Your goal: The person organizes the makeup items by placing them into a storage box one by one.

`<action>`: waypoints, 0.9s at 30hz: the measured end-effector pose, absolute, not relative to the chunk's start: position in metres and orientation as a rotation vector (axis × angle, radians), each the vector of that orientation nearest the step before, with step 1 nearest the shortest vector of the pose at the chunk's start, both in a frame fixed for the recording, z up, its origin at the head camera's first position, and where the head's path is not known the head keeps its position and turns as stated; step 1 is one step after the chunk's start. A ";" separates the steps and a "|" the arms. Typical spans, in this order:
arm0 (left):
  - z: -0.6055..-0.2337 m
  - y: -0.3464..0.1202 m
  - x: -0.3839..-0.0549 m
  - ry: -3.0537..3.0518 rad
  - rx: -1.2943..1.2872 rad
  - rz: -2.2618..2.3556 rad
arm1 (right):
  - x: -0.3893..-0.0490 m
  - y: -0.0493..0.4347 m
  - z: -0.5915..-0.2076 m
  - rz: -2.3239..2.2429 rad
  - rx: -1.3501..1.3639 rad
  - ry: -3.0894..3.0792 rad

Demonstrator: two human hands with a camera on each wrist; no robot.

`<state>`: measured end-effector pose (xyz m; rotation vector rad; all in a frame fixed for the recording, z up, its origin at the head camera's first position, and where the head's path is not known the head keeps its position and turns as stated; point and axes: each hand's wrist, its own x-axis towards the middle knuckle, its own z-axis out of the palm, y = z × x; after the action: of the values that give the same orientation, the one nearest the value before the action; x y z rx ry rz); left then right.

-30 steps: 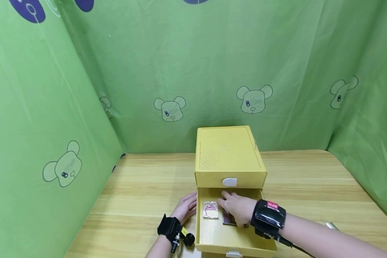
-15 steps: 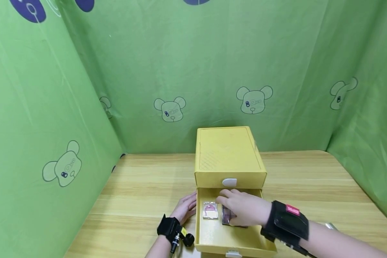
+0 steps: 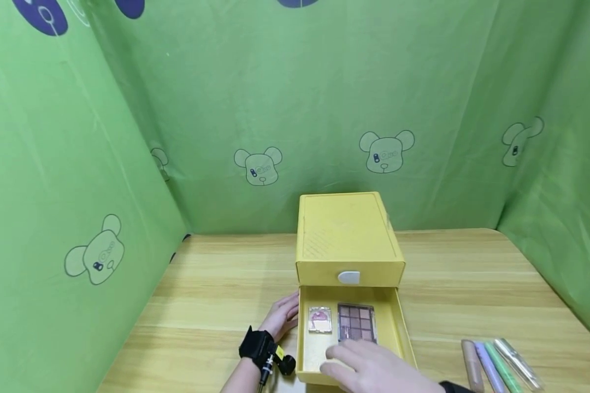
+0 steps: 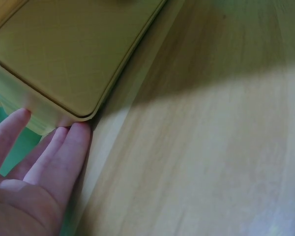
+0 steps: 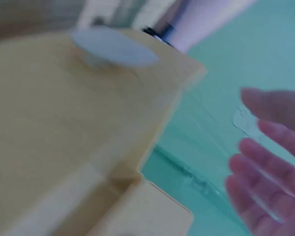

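A yellow two-tier drawer box [image 3: 349, 226] stands on the table with its lower drawer [image 3: 319, 352] pulled out. Inside that drawer lie an eyeshadow palette [image 3: 356, 322] with a grid of brownish pans and, to its left, a small clear compact [image 3: 320, 320] with a pink mark. My left hand [image 3: 281, 318] touches the left side of the box; in the left wrist view, its extended fingers [image 4: 71, 147] meet the yellow edge. My right hand [image 3: 373, 368] hovers over the drawer's front, fingers loosely extended and holding nothing. The right wrist view is blurred, showing a white handle [image 5: 113, 46] on the drawer front.
Several slim pens or tubes lie at the front right: a brownish one [image 3: 472, 364], a purple one [image 3: 489, 367], a green one [image 3: 502, 368] and a clear one [image 3: 517, 363]. A green curtain [image 3: 324, 98] encloses the wooden table [image 3: 231, 273] at back and sides.
My right hand has left the eyeshadow palette and drawn back toward the drawer's front, leaving the palette in the drawer. The slim items at right are now uncovered. My left hand stays put.
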<state>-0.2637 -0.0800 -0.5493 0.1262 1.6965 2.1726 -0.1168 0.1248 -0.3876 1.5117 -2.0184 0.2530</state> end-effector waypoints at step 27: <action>-0.547 -0.079 -0.264 1.701 0.135 2.156 | -0.105 0.130 -0.478 0.202 1.275 -1.728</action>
<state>-0.2637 -0.0793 -0.5473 0.1353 1.7008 2.1559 -0.1050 0.1305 -0.4782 1.2745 -1.7277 0.2018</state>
